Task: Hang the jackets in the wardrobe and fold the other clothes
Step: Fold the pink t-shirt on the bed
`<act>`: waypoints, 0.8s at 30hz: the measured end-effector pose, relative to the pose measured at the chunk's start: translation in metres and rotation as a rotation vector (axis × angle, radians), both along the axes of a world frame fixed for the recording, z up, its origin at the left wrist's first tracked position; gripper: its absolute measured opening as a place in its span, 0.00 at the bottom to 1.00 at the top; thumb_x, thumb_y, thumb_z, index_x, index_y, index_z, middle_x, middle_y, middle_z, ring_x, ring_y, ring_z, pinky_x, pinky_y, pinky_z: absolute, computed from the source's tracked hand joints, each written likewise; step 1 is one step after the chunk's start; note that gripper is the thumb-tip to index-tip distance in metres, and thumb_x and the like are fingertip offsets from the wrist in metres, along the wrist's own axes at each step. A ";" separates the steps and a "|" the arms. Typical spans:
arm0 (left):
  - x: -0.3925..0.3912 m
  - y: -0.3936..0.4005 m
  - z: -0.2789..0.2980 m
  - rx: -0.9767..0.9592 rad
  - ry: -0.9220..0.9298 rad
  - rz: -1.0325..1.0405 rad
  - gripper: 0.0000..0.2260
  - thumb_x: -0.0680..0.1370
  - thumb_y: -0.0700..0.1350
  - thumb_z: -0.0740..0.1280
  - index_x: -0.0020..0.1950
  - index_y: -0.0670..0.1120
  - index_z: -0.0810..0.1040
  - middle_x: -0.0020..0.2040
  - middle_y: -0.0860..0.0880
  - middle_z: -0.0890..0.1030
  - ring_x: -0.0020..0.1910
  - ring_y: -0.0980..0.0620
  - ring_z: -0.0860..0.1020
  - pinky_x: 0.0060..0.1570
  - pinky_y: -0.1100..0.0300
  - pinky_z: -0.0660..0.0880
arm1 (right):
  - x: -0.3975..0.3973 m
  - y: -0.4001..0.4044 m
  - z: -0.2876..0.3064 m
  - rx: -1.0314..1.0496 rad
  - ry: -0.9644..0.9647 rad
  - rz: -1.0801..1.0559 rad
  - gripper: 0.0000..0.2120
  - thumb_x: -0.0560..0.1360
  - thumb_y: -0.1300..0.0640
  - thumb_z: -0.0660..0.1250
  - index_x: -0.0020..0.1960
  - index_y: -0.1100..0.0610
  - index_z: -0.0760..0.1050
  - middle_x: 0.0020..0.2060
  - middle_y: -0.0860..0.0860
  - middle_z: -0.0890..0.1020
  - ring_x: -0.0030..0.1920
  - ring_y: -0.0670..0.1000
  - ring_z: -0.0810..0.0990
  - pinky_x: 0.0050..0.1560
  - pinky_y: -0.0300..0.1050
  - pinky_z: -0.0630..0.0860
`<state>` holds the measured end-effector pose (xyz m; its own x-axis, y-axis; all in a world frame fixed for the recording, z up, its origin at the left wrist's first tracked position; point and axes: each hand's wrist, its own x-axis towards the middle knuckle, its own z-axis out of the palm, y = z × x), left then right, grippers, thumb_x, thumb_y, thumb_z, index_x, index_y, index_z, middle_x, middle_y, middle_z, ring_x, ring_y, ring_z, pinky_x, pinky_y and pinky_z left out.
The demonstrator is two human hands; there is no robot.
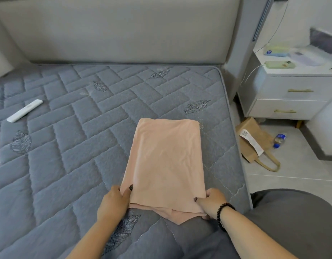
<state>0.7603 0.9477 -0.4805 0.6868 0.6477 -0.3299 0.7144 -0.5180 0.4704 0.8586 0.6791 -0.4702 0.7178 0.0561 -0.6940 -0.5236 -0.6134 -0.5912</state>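
Observation:
A peach-pink garment [166, 161] lies folded into a long rectangle on the grey quilted mattress [68, 146], near its right edge. My left hand [113, 202] pinches the garment's near left corner, thumb on top of the cloth. My right hand [211, 201], with a dark bead bracelet on the wrist, grips the near right corner. A loose layer of the cloth pokes out below the near edge, between my hands.
A white remote [25, 110] lies on the mattress at the left. The padded headboard [114, 30] stands behind. Right of the bed are a white nightstand [290, 94], a brown paper bag [254, 143] and a plastic bottle [279, 140] on the tiled floor.

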 end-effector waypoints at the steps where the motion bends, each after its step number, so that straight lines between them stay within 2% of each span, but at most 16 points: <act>1: -0.003 -0.001 0.003 -0.019 0.012 -0.031 0.16 0.80 0.57 0.59 0.45 0.45 0.74 0.36 0.50 0.76 0.36 0.51 0.74 0.33 0.56 0.66 | 0.000 -0.001 0.001 0.015 0.021 -0.013 0.07 0.74 0.58 0.69 0.43 0.58 0.71 0.43 0.54 0.77 0.40 0.55 0.79 0.26 0.43 0.78; 2: -0.006 -0.003 0.007 -0.041 0.012 -0.052 0.16 0.81 0.56 0.59 0.41 0.45 0.74 0.34 0.50 0.76 0.34 0.51 0.73 0.33 0.57 0.66 | -0.001 -0.003 0.001 0.023 0.030 -0.026 0.06 0.75 0.59 0.68 0.43 0.58 0.71 0.44 0.55 0.77 0.42 0.56 0.79 0.27 0.46 0.80; 4: -0.012 -0.008 0.016 -0.075 -0.003 -0.080 0.18 0.81 0.53 0.61 0.34 0.45 0.69 0.30 0.50 0.74 0.31 0.52 0.71 0.32 0.58 0.64 | 0.000 -0.008 0.004 0.018 0.021 -0.046 0.05 0.75 0.62 0.67 0.43 0.59 0.71 0.45 0.57 0.77 0.45 0.59 0.79 0.37 0.54 0.82; 5: -0.015 -0.012 0.021 -0.087 -0.011 -0.095 0.19 0.81 0.52 0.61 0.33 0.44 0.67 0.30 0.50 0.72 0.30 0.52 0.69 0.31 0.58 0.62 | 0.001 -0.012 0.006 -0.006 0.003 -0.030 0.03 0.75 0.63 0.65 0.44 0.60 0.71 0.45 0.57 0.77 0.45 0.59 0.79 0.41 0.56 0.82; 7: -0.021 -0.022 0.030 -0.117 -0.035 -0.128 0.17 0.81 0.51 0.61 0.35 0.44 0.66 0.30 0.49 0.70 0.30 0.53 0.67 0.31 0.58 0.61 | 0.004 -0.021 0.013 -0.098 -0.052 0.077 0.02 0.74 0.64 0.63 0.47 0.60 0.72 0.44 0.57 0.78 0.44 0.59 0.80 0.43 0.56 0.82; 10: -0.027 -0.041 0.042 -0.214 -0.079 -0.142 0.16 0.81 0.49 0.61 0.37 0.44 0.67 0.32 0.50 0.71 0.31 0.54 0.68 0.32 0.60 0.62 | 0.010 -0.038 0.027 -0.162 -0.081 0.170 0.05 0.74 0.64 0.61 0.48 0.63 0.74 0.41 0.59 0.81 0.39 0.58 0.83 0.34 0.49 0.82; 13: -0.031 -0.056 0.050 -0.270 -0.151 -0.078 0.12 0.79 0.48 0.65 0.40 0.43 0.71 0.34 0.51 0.76 0.33 0.54 0.72 0.32 0.61 0.65 | 0.010 -0.055 0.044 -0.009 -0.038 0.074 0.03 0.74 0.67 0.62 0.44 0.66 0.74 0.28 0.59 0.81 0.24 0.52 0.80 0.21 0.40 0.73; 15: -0.030 -0.062 0.058 -0.316 -0.186 0.012 0.07 0.76 0.48 0.69 0.48 0.47 0.73 0.40 0.51 0.80 0.38 0.54 0.77 0.33 0.61 0.68 | 0.009 -0.064 0.057 0.059 -0.012 0.024 0.02 0.75 0.65 0.64 0.45 0.64 0.71 0.24 0.57 0.78 0.20 0.49 0.76 0.19 0.37 0.68; 16: -0.029 -0.063 0.061 -0.333 -0.201 0.050 0.10 0.75 0.48 0.70 0.52 0.48 0.73 0.43 0.50 0.81 0.41 0.54 0.79 0.34 0.61 0.69 | 0.008 -0.068 0.063 0.081 -0.004 0.015 0.05 0.75 0.64 0.65 0.48 0.63 0.70 0.25 0.56 0.78 0.19 0.48 0.74 0.19 0.36 0.67; 18: -0.024 -0.060 0.067 -0.387 -0.244 0.095 0.15 0.74 0.48 0.71 0.58 0.49 0.71 0.46 0.48 0.83 0.41 0.52 0.81 0.36 0.58 0.73 | 0.009 -0.074 0.072 0.142 0.011 -0.009 0.16 0.74 0.63 0.67 0.58 0.57 0.65 0.27 0.56 0.77 0.19 0.47 0.71 0.19 0.36 0.65; 20: -0.016 -0.053 0.073 -0.535 -0.305 0.118 0.17 0.76 0.46 0.70 0.62 0.52 0.69 0.40 0.44 0.85 0.34 0.49 0.82 0.35 0.56 0.76 | 0.013 -0.076 0.079 0.233 0.024 -0.058 0.23 0.74 0.63 0.66 0.66 0.51 0.63 0.26 0.54 0.76 0.19 0.47 0.69 0.20 0.36 0.64; 22: -0.006 -0.046 0.081 -0.699 -0.378 0.163 0.17 0.77 0.44 0.69 0.64 0.54 0.69 0.33 0.43 0.83 0.28 0.50 0.78 0.28 0.58 0.75 | 0.021 -0.073 0.087 0.337 0.037 -0.138 0.20 0.75 0.64 0.64 0.64 0.52 0.67 0.24 0.52 0.76 0.19 0.46 0.68 0.20 0.35 0.64; 24: 0.009 -0.039 0.087 -0.799 -0.440 0.233 0.18 0.77 0.43 0.69 0.65 0.52 0.71 0.32 0.44 0.81 0.26 0.52 0.77 0.29 0.59 0.75 | 0.035 -0.068 0.094 0.439 0.061 -0.222 0.13 0.75 0.66 0.61 0.57 0.56 0.75 0.23 0.52 0.76 0.18 0.45 0.69 0.19 0.33 0.65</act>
